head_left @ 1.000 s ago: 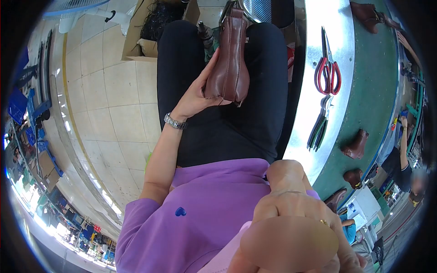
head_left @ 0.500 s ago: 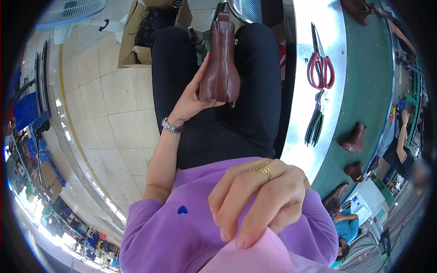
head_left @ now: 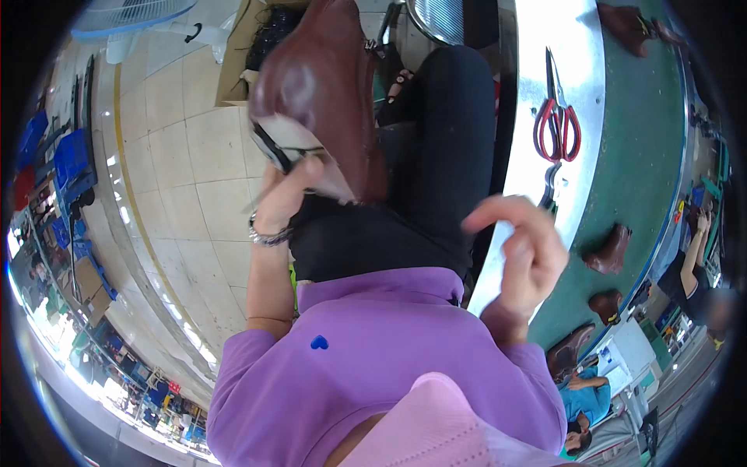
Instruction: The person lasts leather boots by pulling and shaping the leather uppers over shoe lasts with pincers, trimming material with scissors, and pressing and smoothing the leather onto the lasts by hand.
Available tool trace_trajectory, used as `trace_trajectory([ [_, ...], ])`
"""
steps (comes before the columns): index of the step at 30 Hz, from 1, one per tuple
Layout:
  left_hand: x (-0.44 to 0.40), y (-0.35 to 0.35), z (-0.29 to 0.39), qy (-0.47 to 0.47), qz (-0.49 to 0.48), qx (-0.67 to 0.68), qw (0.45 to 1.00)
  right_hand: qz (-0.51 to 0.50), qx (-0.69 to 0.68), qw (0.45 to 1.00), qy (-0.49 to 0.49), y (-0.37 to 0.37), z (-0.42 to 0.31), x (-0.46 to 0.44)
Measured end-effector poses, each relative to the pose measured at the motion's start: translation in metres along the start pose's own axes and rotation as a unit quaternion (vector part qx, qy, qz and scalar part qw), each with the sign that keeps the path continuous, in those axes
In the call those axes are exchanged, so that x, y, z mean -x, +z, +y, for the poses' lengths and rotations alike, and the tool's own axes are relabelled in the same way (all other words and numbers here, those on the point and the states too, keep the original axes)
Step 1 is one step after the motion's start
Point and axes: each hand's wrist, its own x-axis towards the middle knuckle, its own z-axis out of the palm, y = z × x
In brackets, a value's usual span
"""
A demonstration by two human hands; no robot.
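A brown leather boot [head_left: 331, 86] is in my left hand [head_left: 282, 198], lifted over my left thigh and tilted so that part of its pale underside shows. My left fingers are partly hidden behind it, and motion blurs the hand. My right hand [head_left: 531, 253] is raised at the near edge of the metal ledge, apart from the boot. Its index finger is bent and held away from the thumb, with nothing between them. Red-handled scissors [head_left: 556, 128] lie on the ledge beyond that hand. Dark-handled pliers [head_left: 549, 187] lie below the scissors, mostly covered by the hand.
Right of the metal ledge [head_left: 513, 140] runs a green belt [head_left: 642, 148] carrying several brown boots, one of them a boot [head_left: 609, 251] near its middle. A cardboard box [head_left: 233, 70] and a fan [head_left: 132, 17] stand at the upper left. Co-workers sit beyond the belt.
My left hand has raised the boot towards the camera and turned it, exposing its underside. My right hand has let go of the pink cloth near my face and moved out to the right.
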Motion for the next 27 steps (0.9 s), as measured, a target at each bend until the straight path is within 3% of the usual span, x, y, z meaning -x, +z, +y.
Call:
trace_trajectory([
  [1, -0.001, 0.013, 0.024, 0.003, 0.036, -0.005, 0.999, 0.081, 0.048, 0.994, 0.059, -0.009, 0.012, 0.005],
  [3, -0.006, 0.022, 0.059, -0.026, 0.060, -0.024, 0.998, 0.197, 0.325, 0.920, 0.098, -0.043, 0.065, 0.020],
  [5, -0.017, 0.017, 0.081, -0.093, 0.033, -0.049, 0.994, 0.160, 0.554, 0.806, 0.137, -0.080, 0.100, 0.050],
  [7, -0.030, 0.023, 0.090, -0.131, 0.017, -0.085, 0.988, 0.191, 0.606, 0.746, 0.201, -0.096, 0.132, 0.086],
  [9, -0.040, 0.038, 0.094, -0.157, 0.006, -0.114, 0.981, 0.177, 0.614, 0.739, 0.216, -0.096, 0.149, 0.102],
  [10, -0.045, 0.051, 0.093, -0.125, 0.026, -0.131, 0.983, 0.192, 0.603, 0.740, 0.228, -0.097, 0.151, 0.104],
  [14, -0.061, 0.055, 0.094, -0.130, -0.045, -0.180, 0.974, 0.198, 0.594, 0.750, 0.212, -0.101, 0.164, 0.101],
  [17, -0.056, 0.045, 0.088, -0.092, -0.045, -0.206, 0.973, 0.231, 0.397, 0.842, 0.283, -0.125, 0.168, 0.098],
  [18, -0.056, 0.041, 0.083, -0.065, -0.039, -0.219, 0.973, 0.273, 0.237, 0.875, 0.324, -0.123, 0.153, 0.090],
  [19, -0.054, 0.039, 0.080, -0.038, -0.036, -0.231, 0.972, 0.380, 0.022, 0.870, 0.314, -0.120, 0.153, 0.084],
  [21, -0.041, 0.038, 0.076, -0.004, -0.031, -0.248, 0.968, 0.407, -0.111, 0.841, 0.339, -0.116, 0.125, 0.074],
  [23, -0.029, 0.031, 0.059, 0.062, -0.017, -0.262, 0.963, 0.291, -0.225, 0.887, 0.280, -0.117, 0.119, 0.076],
  [27, -0.004, 0.020, 0.066, 0.027, 0.067, -0.423, 0.903, 0.168, -0.290, 0.910, 0.244, -0.099, 0.098, 0.053],
])
